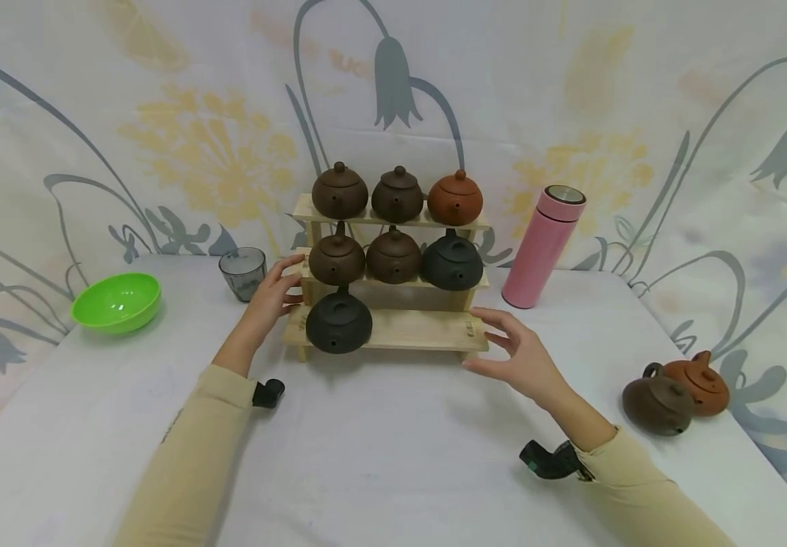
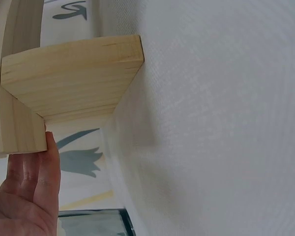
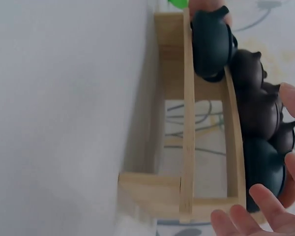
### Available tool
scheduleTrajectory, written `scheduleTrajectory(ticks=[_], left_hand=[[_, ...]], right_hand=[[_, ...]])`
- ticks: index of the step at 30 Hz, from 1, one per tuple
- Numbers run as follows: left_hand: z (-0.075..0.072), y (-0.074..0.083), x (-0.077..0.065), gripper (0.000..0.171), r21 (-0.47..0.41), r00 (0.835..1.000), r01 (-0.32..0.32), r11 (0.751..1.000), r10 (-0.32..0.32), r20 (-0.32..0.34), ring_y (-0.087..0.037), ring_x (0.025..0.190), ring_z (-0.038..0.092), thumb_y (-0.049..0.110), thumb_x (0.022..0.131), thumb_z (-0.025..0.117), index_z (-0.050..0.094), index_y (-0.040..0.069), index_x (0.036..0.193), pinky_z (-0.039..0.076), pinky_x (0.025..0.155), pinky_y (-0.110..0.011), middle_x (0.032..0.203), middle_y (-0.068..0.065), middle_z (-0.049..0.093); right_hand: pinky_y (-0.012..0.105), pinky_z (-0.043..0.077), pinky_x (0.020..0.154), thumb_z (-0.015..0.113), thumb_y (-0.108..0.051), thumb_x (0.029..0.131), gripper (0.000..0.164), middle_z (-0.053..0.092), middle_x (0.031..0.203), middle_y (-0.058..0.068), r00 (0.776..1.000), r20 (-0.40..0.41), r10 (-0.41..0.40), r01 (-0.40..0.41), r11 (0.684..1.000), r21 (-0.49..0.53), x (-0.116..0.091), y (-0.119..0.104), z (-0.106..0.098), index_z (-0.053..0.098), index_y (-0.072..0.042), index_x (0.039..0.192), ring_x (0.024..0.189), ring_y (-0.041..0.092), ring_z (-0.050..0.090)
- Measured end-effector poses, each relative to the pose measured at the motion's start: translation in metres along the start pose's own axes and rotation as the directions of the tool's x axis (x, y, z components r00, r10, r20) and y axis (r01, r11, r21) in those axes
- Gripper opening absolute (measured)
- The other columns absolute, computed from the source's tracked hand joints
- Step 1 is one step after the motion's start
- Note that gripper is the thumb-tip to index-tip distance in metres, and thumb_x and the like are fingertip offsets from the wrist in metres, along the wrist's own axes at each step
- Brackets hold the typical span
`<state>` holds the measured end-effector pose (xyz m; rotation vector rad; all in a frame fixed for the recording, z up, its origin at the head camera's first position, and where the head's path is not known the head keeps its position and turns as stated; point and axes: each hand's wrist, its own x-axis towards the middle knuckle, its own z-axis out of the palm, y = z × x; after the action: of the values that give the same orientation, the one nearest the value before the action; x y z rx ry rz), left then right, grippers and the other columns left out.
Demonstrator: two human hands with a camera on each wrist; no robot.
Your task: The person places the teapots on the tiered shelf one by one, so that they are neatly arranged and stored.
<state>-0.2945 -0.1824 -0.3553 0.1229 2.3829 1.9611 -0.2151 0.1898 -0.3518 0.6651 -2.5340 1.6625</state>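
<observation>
A three-tier wooden shelf rack (image 1: 421, 328) holds several round teapots. My left hand (image 1: 270, 298) is at the rack's left side, and in the left wrist view its nearly straight fingers (image 2: 48, 169) touch the wood's end. My right hand (image 1: 523, 353) is beside the lower right end, thumb and fingers spread around the corner, holding nothing; whether a fingertip touches is unclear. A black teapot (image 1: 339, 325) sits on the bottom tier's left. The middle tier bears two brown teapots (image 1: 393, 257) and a dark blue-green teapot (image 1: 452, 263). Up top stand two dark brown teapots (image 1: 339, 194) and an orange-brown teapot (image 1: 456, 200).
Left of the rack are a grey glass cup (image 1: 243, 275) and a bright green bowl (image 1: 118, 305). A pink thermos (image 1: 542, 249) stands to the right. Farther right, a brown teapot (image 1: 656, 404) and a reddish teapot (image 1: 701, 386) sit close together near the table edge.
</observation>
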Motion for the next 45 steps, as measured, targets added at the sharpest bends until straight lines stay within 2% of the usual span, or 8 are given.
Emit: scheduleTrajectory(ticks=[6, 13, 21, 28, 31, 36, 41, 45], left_hand=[[-0.001, 0.001, -0.001, 0.049, 0.000, 1.000, -0.001, 1.000, 0.001, -0.001, -0.040, 0.109, 0.048, 0.031, 0.100, 0.036, 0.027, 0.019, 0.147, 0.035, 0.095, -0.046, 0.130, -0.024, 0.039], [-0.001, 0.001, 0.000, 0.049, 0.004, 1.000, 0.004, 1.000, -0.004, -0.002, -0.040, 0.110, 0.047, 0.032, 0.100, 0.036, 0.027, 0.019, 0.147, 0.035, 0.096, -0.047, 0.131, -0.024, 0.039], [0.001, 0.002, 0.000, 0.049, 0.007, 1.000, 0.002, 1.000, -0.002, 0.007, -0.041, 0.111, 0.047, 0.032, 0.100, 0.036, 0.027, 0.020, 0.147, 0.033, 0.098, -0.049, 0.131, -0.024, 0.039], [0.001, 0.003, -0.001, 0.049, 0.000, 1.000, -0.002, 1.000, 0.002, 0.009, -0.041, 0.112, 0.047, 0.032, 0.101, 0.036, 0.026, 0.020, 0.148, 0.033, 0.098, -0.049, 0.133, -0.024, 0.038], [0.000, 0.002, -0.001, 0.049, 0.005, 1.000, -0.001, 1.000, 0.001, 0.008, -0.041, 0.111, 0.047, 0.032, 0.101, 0.035, 0.026, 0.020, 0.148, 0.034, 0.096, -0.048, 0.133, -0.024, 0.038], [0.002, 0.003, -0.001, 0.050, 0.019, 1.000, -0.004, 1.000, 0.004, 0.009, -0.039, 0.110, 0.049, 0.032, 0.101, 0.034, 0.025, 0.020, 0.148, 0.037, 0.093, -0.044, 0.132, -0.024, 0.040], [0.002, 0.003, 0.000, 0.049, 0.030, 1.000, 0.001, 1.000, -0.001, 0.001, -0.038, 0.110, 0.049, 0.033, 0.100, 0.034, 0.027, 0.020, 0.147, 0.036, 0.095, -0.046, 0.132, -0.023, 0.041], [0.001, 0.003, 0.000, 0.049, 0.039, 1.000, 0.011, 0.999, -0.010, -0.005, -0.039, 0.112, 0.048, 0.033, 0.100, 0.034, 0.027, 0.021, 0.147, 0.034, 0.097, -0.048, 0.132, -0.022, 0.041]], right_hand=[[0.036, 0.033, 0.101, 0.079, -0.008, 0.074, 0.068, 0.043, 0.137, 0.009, 0.998, -0.066, 0.017, -0.023, 0.996, -0.085, -0.016, 0.003, -0.021, 0.045, -0.005, 0.134, 0.129, 0.025, 0.034], [0.012, 0.035, 0.091, 0.077, -0.012, 0.077, 0.067, 0.040, 0.137, 0.006, 0.988, -0.146, 0.051, -0.078, 0.980, -0.183, -0.036, 0.004, -0.049, 0.045, -0.008, 0.135, 0.123, 0.015, 0.038], [0.010, 0.041, 0.079, 0.073, -0.020, 0.082, 0.069, 0.032, 0.144, 0.005, 0.958, -0.226, 0.177, -0.227, 0.950, -0.216, -0.062, 0.007, -0.081, 0.040, -0.021, 0.142, 0.125, 0.044, 0.034], [0.006, 0.040, 0.075, 0.073, -0.023, 0.083, 0.069, 0.030, 0.146, 0.002, 0.919, -0.316, 0.234, -0.315, 0.919, -0.236, -0.079, 0.016, -0.102, 0.039, -0.025, 0.143, 0.128, 0.042, 0.032], [0.014, 0.042, 0.083, 0.072, -0.026, 0.083, 0.069, 0.026, 0.148, 0.002, 0.891, -0.351, 0.288, -0.379, 0.897, -0.226, -0.086, 0.026, -0.110, 0.038, -0.028, 0.143, 0.131, 0.039, 0.029], [0.050, 0.028, 0.101, 0.070, -0.027, 0.085, 0.069, 0.019, 0.151, -0.005, 0.853, -0.386, 0.353, -0.435, 0.888, -0.151, -0.101, 0.040, -0.126, 0.036, -0.032, 0.144, 0.135, 0.040, 0.018], [0.013, 0.038, 0.081, 0.071, -0.025, 0.084, 0.061, 0.045, 0.121, -0.015, 0.822, -0.441, 0.360, -0.457, 0.879, -0.135, -0.115, 0.048, -0.139, 0.044, -0.035, 0.138, 0.116, 0.000, 0.041], [0.005, 0.037, 0.068, 0.072, -0.024, 0.083, 0.054, 0.045, 0.112, -0.023, 0.820, -0.428, 0.378, -0.472, 0.872, -0.133, -0.123, 0.047, -0.143, 0.050, -0.032, 0.132, 0.112, -0.001, 0.041]])
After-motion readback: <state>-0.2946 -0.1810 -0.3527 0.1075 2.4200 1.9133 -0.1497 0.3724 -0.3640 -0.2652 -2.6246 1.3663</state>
